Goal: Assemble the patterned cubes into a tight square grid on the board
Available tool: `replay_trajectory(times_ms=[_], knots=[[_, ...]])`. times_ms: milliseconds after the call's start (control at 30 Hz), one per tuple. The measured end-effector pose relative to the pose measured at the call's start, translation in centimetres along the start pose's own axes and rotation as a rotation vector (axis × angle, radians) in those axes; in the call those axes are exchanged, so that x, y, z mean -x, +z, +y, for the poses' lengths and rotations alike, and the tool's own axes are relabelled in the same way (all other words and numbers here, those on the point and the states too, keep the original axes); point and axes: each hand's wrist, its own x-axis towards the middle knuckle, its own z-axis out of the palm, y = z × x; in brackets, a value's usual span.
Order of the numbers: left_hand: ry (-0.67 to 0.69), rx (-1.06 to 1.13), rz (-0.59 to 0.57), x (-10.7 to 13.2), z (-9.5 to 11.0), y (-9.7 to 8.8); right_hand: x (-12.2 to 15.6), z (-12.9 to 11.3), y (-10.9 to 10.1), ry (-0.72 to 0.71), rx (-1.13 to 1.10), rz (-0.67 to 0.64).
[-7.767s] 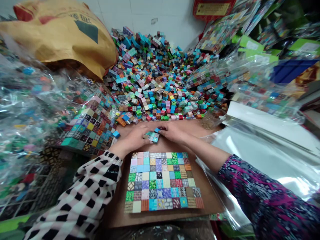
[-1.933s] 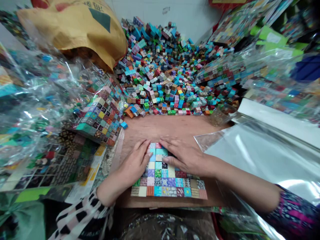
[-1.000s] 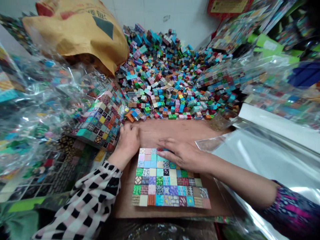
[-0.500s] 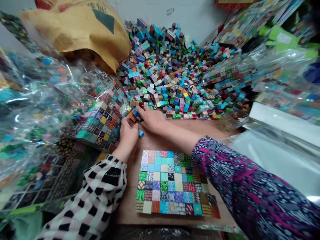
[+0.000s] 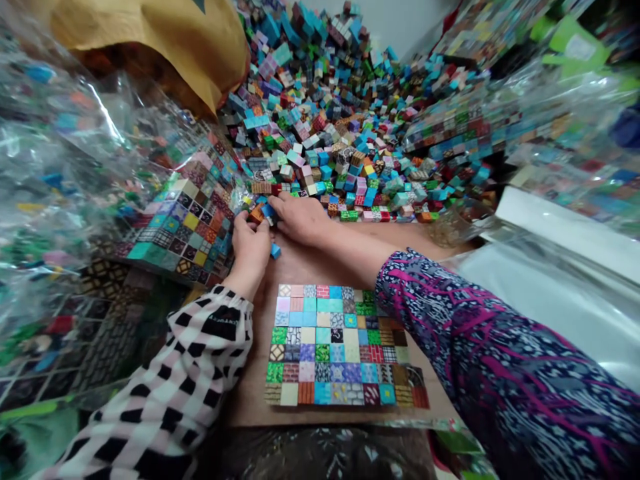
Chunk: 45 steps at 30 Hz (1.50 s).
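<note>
At the near edge of the heaped blocks, my left hand and my right hand meet around a small cluster. The left thumb and fingers close on an orange block. My right fingers curl, pinched at a blue block beside it; their tips are partly hidden. Another small blue block lies on the board just right of my left hand. Nearer me, patterned square blocks form a flat, tight array, its right side partly covered by my right sleeve.
A large heap of loose coloured blocks rises behind my hands. Clear bags of blocks crowd the left, with more bags on the right. A yellow sack leans at back left. A brown board lies underneath.
The view has tilted downward, so everything sits higher in the picture. My hands stay at the same cluster, with only slight finger movement.
</note>
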Motion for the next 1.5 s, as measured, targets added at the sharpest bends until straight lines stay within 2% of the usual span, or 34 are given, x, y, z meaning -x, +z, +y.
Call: replay_trajectory(times_ms=[100, 300, 433, 533, 633, 933, 1133, 1233, 1367, 1433, 1500], knots=[[-0.089, 0.02, -0.014, -0.3, 0.4, 0.4, 1.0, 0.4, -0.4, 0.022, -0.035, 0.025], [-0.031, -0.044, 0.018, -1.0, 0.2, 0.6, 4.8, 1.2, -1.4, 0.043, -0.134, 0.04], [-0.007, -0.041, 0.058, -0.8, 0.5, 0.7, 7.5, 3.0, -0.4, 0.025, -0.252, -0.029], [-0.036, -0.012, 0.063, -0.4, 1.1, 0.7, 8.7, 4.4, 0.6, 0.047, -0.297, -0.082], [-0.073, 0.03, 0.055, 0.0, 1.5, 0.7, 9.2, 5.0, 1.1, 0.101, -0.284, -0.12], [-0.061, 0.112, 0.07, 0.5, 1.7, 0.7, 9.2, 3.5, -0.1, 0.105, -0.3, -0.16], [-0.098, 0.185, 0.047, 0.9, 2.4, 1.0, 9.1, 3.6, 0.1, 0.111, -0.317, -0.161], [-0.054, 0.176, 0.046, 1.1, 2.3, 0.8, 9.1, 3.8, 0.5, 0.101, -0.326, -0.138], [0.144, 0.048, 0.073, 1.5, 2.7, -0.6, 9.6, 4.3, 0.6, 0.098, -0.329, -0.122], [0.221, 0.002, -0.004, 1.8, 3.4, -1.5, 10.0, 4.6, 0.5, 0.106, -0.326, -0.123], [0.229, 0.005, -0.16, 2.1, 4.2, -1.9, 10.6, 4.7, 0.2, 0.124, -0.321, -0.13]])
